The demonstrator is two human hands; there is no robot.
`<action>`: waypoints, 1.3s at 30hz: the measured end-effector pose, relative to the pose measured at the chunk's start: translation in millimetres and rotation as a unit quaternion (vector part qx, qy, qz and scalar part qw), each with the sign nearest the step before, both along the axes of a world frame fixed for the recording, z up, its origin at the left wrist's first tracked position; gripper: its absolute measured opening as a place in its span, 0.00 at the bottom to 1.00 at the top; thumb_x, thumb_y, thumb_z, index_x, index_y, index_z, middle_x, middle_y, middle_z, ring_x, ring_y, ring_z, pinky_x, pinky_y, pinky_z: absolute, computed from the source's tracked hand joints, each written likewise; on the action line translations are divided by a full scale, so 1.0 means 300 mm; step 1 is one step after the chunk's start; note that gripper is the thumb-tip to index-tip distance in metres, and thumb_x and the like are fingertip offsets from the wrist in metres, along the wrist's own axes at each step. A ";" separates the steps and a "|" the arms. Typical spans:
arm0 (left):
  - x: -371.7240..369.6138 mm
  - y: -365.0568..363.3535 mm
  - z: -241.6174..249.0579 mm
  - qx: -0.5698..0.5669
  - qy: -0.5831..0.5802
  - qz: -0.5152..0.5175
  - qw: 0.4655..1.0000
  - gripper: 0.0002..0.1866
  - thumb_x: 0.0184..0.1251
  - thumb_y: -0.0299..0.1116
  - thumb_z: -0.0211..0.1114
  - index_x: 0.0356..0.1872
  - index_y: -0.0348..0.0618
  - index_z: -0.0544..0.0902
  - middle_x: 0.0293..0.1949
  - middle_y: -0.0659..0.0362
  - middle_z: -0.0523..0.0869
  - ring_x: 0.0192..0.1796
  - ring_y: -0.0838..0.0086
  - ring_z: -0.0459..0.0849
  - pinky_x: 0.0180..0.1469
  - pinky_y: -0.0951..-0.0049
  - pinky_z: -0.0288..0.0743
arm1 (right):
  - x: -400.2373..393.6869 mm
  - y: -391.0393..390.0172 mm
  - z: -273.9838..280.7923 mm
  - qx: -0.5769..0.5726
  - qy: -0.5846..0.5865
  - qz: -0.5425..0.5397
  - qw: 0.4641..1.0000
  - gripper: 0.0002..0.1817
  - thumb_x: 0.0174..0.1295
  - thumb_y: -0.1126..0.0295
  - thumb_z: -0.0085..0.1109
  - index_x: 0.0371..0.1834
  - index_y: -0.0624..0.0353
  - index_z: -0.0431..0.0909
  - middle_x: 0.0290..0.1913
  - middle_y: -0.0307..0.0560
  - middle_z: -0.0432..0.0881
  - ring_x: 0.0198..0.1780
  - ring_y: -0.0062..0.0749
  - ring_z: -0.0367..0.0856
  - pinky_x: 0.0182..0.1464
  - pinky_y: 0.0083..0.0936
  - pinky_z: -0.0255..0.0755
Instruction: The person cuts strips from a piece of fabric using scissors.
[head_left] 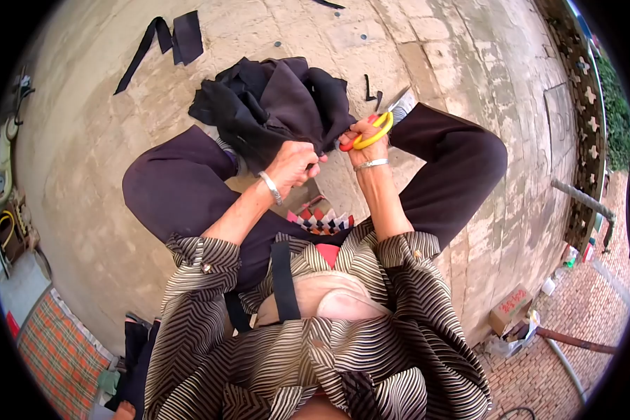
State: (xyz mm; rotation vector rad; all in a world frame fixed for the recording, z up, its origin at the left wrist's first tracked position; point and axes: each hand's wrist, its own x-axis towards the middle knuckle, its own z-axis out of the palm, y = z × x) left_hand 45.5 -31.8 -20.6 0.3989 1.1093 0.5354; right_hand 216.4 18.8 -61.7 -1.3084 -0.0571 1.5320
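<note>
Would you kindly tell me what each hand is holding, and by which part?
The right hand holds the scissors by their yellow handle loops. The left hand pinches the black fabric at its near edge.

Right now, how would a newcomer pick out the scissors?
Start at the black cloth bunched above the person's knees on the stone floor. At its right edge, the right hand grips the scissors: yellow handles, the only bright thing there, with grey blades pointing up-right.

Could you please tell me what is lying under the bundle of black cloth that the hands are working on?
The black cloth rests over the person's dark-trousered knee and the stone floor. Whatever else lies beneath its folds is covered and cannot be seen.
</note>
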 end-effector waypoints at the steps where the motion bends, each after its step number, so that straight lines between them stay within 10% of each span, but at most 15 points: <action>1: 0.006 0.000 0.005 0.004 0.004 -0.014 1.000 0.10 0.63 0.27 0.54 0.40 0.32 0.80 0.19 0.64 0.75 0.13 0.89 0.57 0.14 0.84 0.46 | 0.009 0.000 -0.021 -0.024 0.050 0.010 0.998 0.10 0.50 0.85 0.51 0.23 0.56 0.65 0.21 0.38 0.69 0.15 0.30 0.65 0.22 0.29 0.68; 6: 0.023 -0.002 0.016 0.034 0.010 -0.064 0.997 0.12 0.61 0.26 0.52 0.40 0.32 0.80 0.19 0.63 0.76 0.13 0.89 0.58 0.15 0.83 0.47 | 0.033 0.015 -0.124 -0.025 0.170 -0.016 0.985 0.09 0.51 0.85 0.54 0.23 0.58 0.67 0.22 0.43 0.70 0.22 0.32 0.71 0.28 0.27 0.70; 12: 0.030 -0.007 0.002 0.033 0.006 -0.090 0.995 0.06 0.58 0.24 0.50 0.28 0.39 0.76 0.18 0.62 0.75 0.13 0.89 0.57 0.15 0.83 0.46 | -0.004 0.004 -0.032 -0.007 0.027 0.025 0.999 0.10 0.42 0.85 0.60 0.26 0.60 0.73 0.23 0.39 0.71 0.24 0.27 0.71 0.28 0.21 0.68; 27: 0.123 -0.065 0.009 0.140 0.079 -0.073 0.984 0.11 0.60 0.30 0.50 0.22 0.37 0.77 0.15 0.70 0.67 0.17 0.89 0.59 0.19 0.81 0.49 | 0.000 0.080 -0.119 -0.005 0.020 -0.121 0.992 0.11 0.47 0.88 0.50 0.31 0.62 0.66 0.29 0.45 0.73 0.29 0.36 0.80 0.41 0.36 0.83; 29: 0.140 -0.070 0.008 0.175 0.105 -0.043 0.978 0.12 0.59 0.30 0.50 0.21 0.37 0.76 0.14 0.70 0.65 0.18 0.88 0.59 0.20 0.80 0.49 | -0.039 0.101 -0.105 -0.018 -0.011 -0.161 0.987 0.13 0.52 0.84 0.55 0.19 0.54 0.64 0.24 0.35 0.65 0.21 0.21 0.67 0.25 0.26 0.69; 39: 0.150 -0.076 0.022 0.148 0.115 -0.008 0.982 0.12 0.59 0.31 0.51 0.20 0.37 0.76 0.14 0.70 0.65 0.17 0.87 0.60 0.20 0.79 0.50 | -0.081 0.115 -0.110 0.023 -0.230 -0.125 0.965 0.07 0.59 0.78 0.55 0.24 0.57 0.73 0.22 0.33 0.70 0.22 0.17 0.69 0.24 0.22 0.60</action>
